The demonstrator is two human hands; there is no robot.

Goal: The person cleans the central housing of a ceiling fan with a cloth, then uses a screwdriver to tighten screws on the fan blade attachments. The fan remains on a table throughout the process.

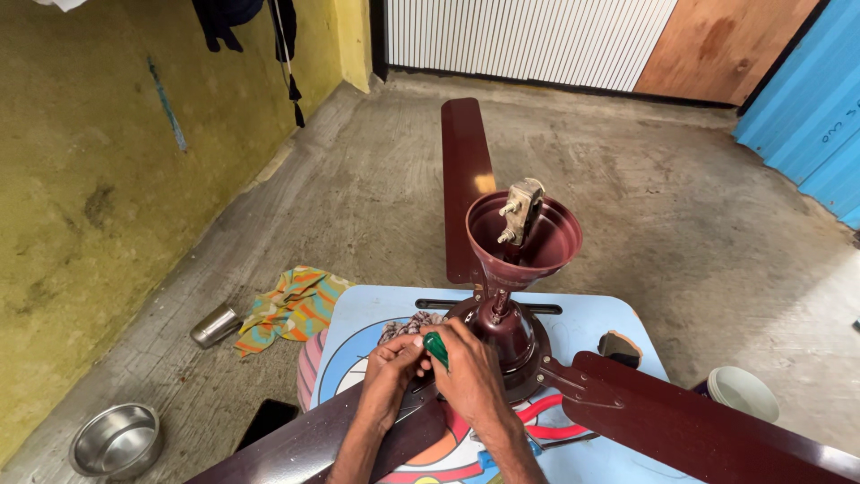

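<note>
Two hands at the ceiling fan motor hub, screw work in hand.
R hand (472,372) closed round a green-handled screwdriver (436,350); L hand (391,369) pinched at its tip, contents hidden. Ceiling fan (511,332) lies on the blue worktop (358,314), blade (464,179) pointing away. Next, I'd judge: steady tip, firm turn.

A maroon ceiling fan (506,336) lies on a light blue table (618,318), its cup-shaped canopy (546,237) upright on the downrod; one blade (464,179) points away, another (699,421) runs to the right; the right hand (470,367) grips a green-handled screwdriver (436,350) at the motor housing; the left hand (390,367) is closed beside it, touching it; on the concrete floor to the left lie a striped cloth (291,309), a steel tumbler (215,324) and a steel bowl (116,439); a white bowl (743,393) sits at right
</note>
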